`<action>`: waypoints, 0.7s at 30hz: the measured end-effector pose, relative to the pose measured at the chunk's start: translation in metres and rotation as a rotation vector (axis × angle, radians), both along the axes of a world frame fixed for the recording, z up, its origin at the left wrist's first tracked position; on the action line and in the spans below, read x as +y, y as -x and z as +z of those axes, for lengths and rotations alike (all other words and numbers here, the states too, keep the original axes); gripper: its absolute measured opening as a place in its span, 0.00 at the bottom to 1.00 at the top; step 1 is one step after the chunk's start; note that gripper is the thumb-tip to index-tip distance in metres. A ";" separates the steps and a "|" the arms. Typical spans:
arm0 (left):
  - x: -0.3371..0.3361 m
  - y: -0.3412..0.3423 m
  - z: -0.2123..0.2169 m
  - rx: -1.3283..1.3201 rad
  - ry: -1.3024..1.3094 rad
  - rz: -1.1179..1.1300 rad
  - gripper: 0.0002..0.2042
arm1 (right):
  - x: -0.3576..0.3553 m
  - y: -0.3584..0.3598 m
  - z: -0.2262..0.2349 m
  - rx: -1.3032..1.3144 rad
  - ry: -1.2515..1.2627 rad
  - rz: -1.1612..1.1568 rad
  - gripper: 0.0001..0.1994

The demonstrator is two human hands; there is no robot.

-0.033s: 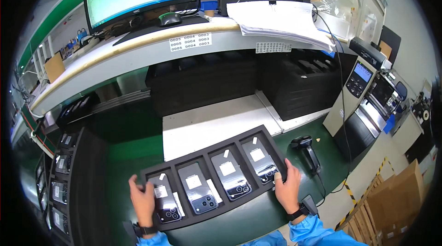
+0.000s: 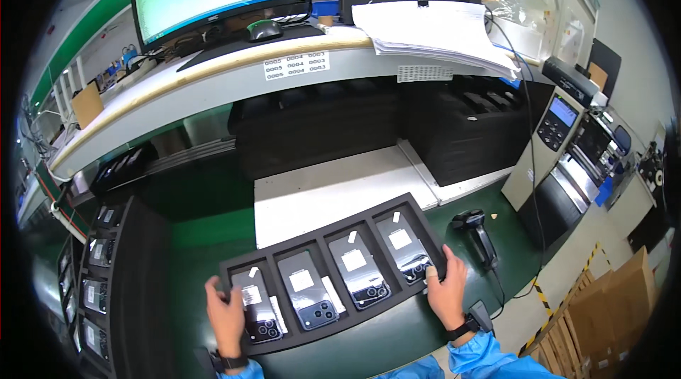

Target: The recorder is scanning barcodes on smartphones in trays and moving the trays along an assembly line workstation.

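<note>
- The black foam tray [image 2: 355, 219] lies on the green tabletop [image 2: 355, 359], slanted so that its right end is farther than its left.
- Its four compartments stand in a row, each with one dark phone, camera end near: the leftmost phone [image 2: 250, 315], the second phone [image 2: 298, 263], the third phone [image 2: 345, 243] and the rightmost phone [image 2: 406, 255]. Each bears a white label.
- White paper strips lie to the right of the leftmost and second phones, inside the same compartments.
- The left hand [image 2: 225, 314] is at the tray's left end, thumb and forefinger wide apart; whether it touches the foam I cannot tell.
- The right hand [image 2: 447, 297] has its thumb and fingers about the right end wall, holding the tray there.
- At the left, another foam tray [image 2: 135, 287] holds a line of phones in separate compartments.
- On the far side, black foam stacks stand left [image 2: 312, 134] and right [image 2: 454, 148]; dark items lie in the top of the right one.
- A black scanner [image 2: 482, 240] lies right of the tray.
- Compared with the earlier frame, the left hand sits slightly nearer along the tray's end; the right hand keeps its place, and all four phones remain in their compartments.
</note>
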State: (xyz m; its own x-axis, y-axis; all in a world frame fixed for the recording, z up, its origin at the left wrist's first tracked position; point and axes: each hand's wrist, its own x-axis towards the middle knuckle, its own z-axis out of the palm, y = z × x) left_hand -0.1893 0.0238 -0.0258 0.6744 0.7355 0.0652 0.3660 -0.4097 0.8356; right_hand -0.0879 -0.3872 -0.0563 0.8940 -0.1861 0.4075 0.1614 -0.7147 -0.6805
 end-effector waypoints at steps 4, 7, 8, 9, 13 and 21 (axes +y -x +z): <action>-0.040 0.060 -0.031 -0.112 -0.170 -0.082 0.35 | -0.008 -0.003 0.009 0.081 -0.075 0.019 0.33; -0.071 0.089 -0.002 -0.045 -0.282 -0.205 0.42 | -0.018 -0.021 0.006 0.195 -0.265 0.033 0.32; -0.075 0.092 0.010 -0.002 -0.315 -0.237 0.42 | -0.023 -0.028 0.004 0.214 -0.301 0.054 0.31; -0.077 0.092 0.016 0.039 -0.347 -0.268 0.43 | -0.026 -0.035 0.002 0.232 -0.337 0.075 0.30; -0.065 0.085 0.009 0.074 -0.300 -0.290 0.45 | -0.025 -0.046 0.003 0.307 -0.450 0.090 0.27; -0.043 -0.003 -0.008 -0.047 -0.280 -0.269 0.46 | 0.021 -0.058 0.006 0.012 -0.151 0.073 0.36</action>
